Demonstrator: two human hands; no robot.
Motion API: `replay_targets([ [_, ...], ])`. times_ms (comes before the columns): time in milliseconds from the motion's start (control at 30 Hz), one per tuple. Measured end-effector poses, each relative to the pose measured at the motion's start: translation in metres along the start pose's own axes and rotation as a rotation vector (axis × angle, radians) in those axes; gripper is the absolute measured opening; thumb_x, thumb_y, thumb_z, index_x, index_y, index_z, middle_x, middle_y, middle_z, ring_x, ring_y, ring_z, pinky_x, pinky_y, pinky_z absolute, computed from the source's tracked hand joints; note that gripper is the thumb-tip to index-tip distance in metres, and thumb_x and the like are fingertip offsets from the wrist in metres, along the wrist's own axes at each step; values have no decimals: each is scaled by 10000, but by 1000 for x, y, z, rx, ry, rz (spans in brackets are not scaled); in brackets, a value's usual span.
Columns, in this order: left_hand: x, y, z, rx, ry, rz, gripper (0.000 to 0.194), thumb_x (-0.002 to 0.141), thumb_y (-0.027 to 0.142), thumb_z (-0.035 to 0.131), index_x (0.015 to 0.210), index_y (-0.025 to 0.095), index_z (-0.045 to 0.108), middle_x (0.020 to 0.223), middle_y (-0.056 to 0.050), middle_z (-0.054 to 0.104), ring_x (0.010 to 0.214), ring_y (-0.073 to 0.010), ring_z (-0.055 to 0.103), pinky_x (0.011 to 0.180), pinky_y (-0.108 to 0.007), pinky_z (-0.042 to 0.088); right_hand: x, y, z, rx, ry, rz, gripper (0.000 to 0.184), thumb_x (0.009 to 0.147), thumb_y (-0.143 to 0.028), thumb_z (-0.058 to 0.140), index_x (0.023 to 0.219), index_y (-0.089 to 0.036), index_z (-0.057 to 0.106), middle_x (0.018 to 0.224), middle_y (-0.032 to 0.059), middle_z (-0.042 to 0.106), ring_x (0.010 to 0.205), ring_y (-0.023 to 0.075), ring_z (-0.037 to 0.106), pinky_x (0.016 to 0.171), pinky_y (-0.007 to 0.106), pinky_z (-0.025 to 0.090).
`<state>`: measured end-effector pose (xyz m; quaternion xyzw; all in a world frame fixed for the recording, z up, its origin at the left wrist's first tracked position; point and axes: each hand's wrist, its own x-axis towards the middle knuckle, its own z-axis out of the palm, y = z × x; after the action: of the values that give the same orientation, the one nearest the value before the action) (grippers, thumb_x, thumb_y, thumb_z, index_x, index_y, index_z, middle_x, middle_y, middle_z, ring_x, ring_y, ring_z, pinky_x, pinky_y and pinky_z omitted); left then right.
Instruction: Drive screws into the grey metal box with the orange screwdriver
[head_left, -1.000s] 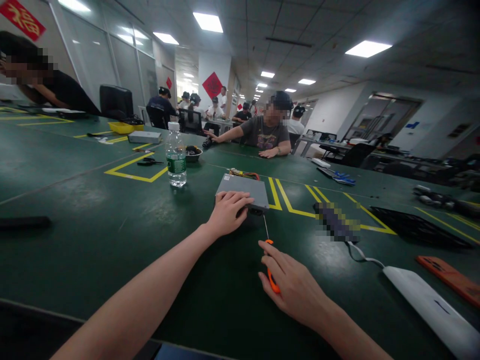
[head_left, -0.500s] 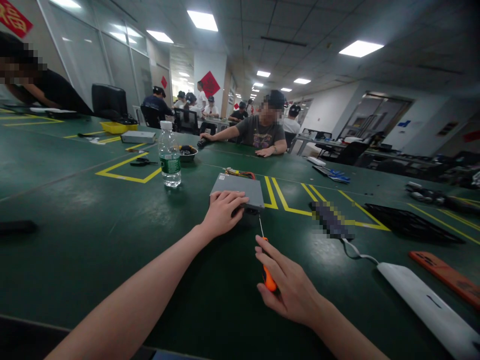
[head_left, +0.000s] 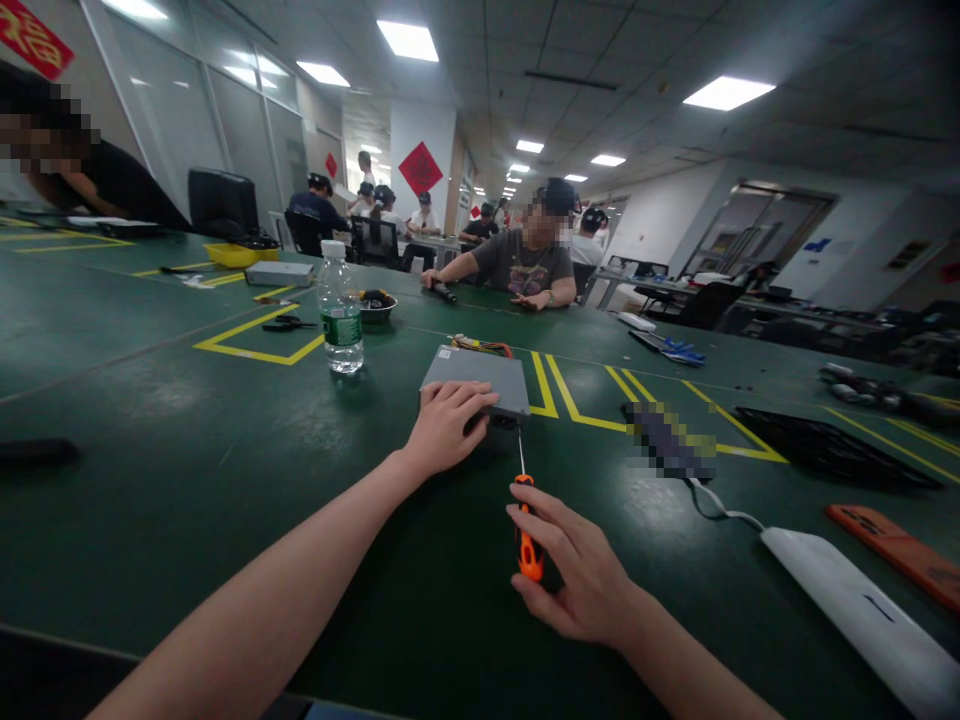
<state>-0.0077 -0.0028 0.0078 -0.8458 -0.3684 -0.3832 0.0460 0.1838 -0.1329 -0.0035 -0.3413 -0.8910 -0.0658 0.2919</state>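
Note:
A grey computer power supply lies on the green table in front of me, with a bundle of coloured wires at its far side. My left hand grips its near left part, fingers across the top and thumb at the front edge. An orange and black screwdriver is held between the fingers and thumb of my right hand. Its thin shaft points away from me to the near right corner of the power supply. The exact contact at the tip is too small to make out.
A water bottle stands left of the power supply, near a metal bowl. To the right are a pixelated phone-like object on a white cable, a white power strip-like bar and an orange phone. A person sits opposite.
The screwdriver handle has turned and shifted slightly left in my right hand, whose fingers have moved a little. My left hand and the power supply stay put. The person opposite has moved a hand.

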Motion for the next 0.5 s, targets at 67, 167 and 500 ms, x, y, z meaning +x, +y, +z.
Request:
replay_targets([
  [67, -1, 0, 1, 5, 6, 4, 289, 857, 248, 456, 1126, 278, 556, 1247, -14, 563, 1123, -206, 487, 917, -397, 266, 2, -3, 0, -35, -19, -38, 428, 807, -309, 528, 1198, -138, 496, 1196, 196, 555, 1014, 265, 595, 783, 388, 522],
  [167, -1, -1, 1, 7, 12, 20, 299, 865, 246, 446, 1147, 281, 540, 1261, -15, 552, 1143, -205, 478, 919, -395, 266, 7, -9, -2, -78, -42, -145, 408, 799, -245, 496, 1191, -135, 508, 1138, 201, 593, 989, 262, 607, 768, 386, 527],
  [500, -1, -1, 1, -5, 24, 27, 302, 865, 231, 445, 1149, 276, 537, 1246, -18, 564, 1141, -199, 482, 920, -390, 268, 18, -9, 5, -96, -21, -134, 353, 813, -244, 468, 1133, -119, 549, 1132, 203, 589, 990, 255, 604, 775, 357, 533],
])
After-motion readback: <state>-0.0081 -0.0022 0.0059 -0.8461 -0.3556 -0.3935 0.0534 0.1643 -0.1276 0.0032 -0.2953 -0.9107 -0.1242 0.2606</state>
